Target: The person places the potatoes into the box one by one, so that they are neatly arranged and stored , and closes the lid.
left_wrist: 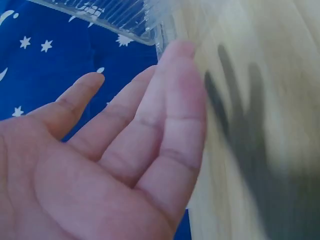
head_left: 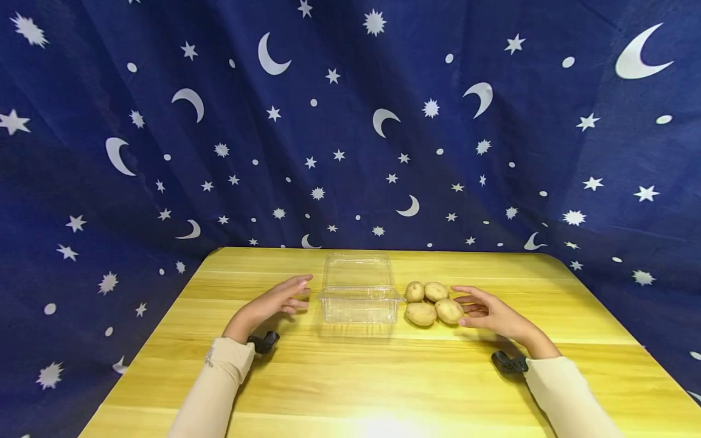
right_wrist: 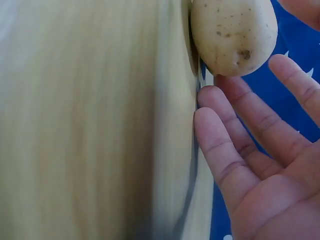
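On a wood-grain surface before a blue backdrop of stars and moons, a person's two hands flank one clear plastic container and four potatoes. The left hand hovers just left of the container, its grip loose, fingers extended and holding nothing. The right hand reaches in beside the nearest potato, its grip spread, thumb and fingers apart; whether a fingertip touches the skin cannot be told. The container sits mid-surface, its single lid apparently tipped back behind the base, which would leave the top accessible. The potatoes cluster just right of it, two in front and two behind, probably grouped to lie within the right hand's easy reach. Two black wrist devices, one per arm, show below the beige sleeves, also two.
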`<state>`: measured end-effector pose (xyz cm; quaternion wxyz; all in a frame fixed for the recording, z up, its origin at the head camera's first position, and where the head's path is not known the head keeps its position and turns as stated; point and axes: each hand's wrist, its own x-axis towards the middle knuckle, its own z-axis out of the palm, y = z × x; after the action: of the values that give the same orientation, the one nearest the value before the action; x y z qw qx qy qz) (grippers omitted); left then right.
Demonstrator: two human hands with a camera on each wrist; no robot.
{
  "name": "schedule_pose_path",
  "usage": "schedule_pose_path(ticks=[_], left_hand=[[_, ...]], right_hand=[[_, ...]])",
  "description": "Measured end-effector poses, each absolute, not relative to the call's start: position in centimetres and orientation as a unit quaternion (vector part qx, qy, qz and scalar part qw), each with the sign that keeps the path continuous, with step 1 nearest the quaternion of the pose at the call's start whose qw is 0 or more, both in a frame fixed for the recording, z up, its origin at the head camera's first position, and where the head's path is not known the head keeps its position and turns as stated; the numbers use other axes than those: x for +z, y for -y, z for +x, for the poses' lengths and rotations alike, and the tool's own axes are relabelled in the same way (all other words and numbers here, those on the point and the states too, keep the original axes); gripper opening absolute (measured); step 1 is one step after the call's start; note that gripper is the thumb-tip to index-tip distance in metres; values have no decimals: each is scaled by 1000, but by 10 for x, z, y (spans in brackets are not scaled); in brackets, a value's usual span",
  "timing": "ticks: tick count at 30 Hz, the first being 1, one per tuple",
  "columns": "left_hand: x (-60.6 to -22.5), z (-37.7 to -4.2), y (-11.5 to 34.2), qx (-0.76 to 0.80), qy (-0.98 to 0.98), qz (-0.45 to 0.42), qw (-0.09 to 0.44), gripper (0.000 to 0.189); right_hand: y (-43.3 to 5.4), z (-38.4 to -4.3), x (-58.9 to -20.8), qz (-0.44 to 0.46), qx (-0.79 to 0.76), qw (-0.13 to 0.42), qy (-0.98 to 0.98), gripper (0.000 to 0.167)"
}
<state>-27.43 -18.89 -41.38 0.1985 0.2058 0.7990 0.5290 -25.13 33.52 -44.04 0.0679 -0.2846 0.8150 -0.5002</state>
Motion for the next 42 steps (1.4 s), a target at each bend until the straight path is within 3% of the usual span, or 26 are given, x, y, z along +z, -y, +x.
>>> schedule_pose_path(ticks=[19, 30, 42], left_hand=[[-427, -292, 169, 574, -732, 205, 306, 73], [-428, -290, 166, 576, -735, 178, 310, 77], [-428, -290, 166, 578, -728, 201, 309, 81]], right_hand=[[-337, -260, -450, -282, -515, 104, -803, 50], [-333, -265, -452, -269, -514, 108, -807, 51], [-331, -262, -450, -252, -509, 73, -820, 47]])
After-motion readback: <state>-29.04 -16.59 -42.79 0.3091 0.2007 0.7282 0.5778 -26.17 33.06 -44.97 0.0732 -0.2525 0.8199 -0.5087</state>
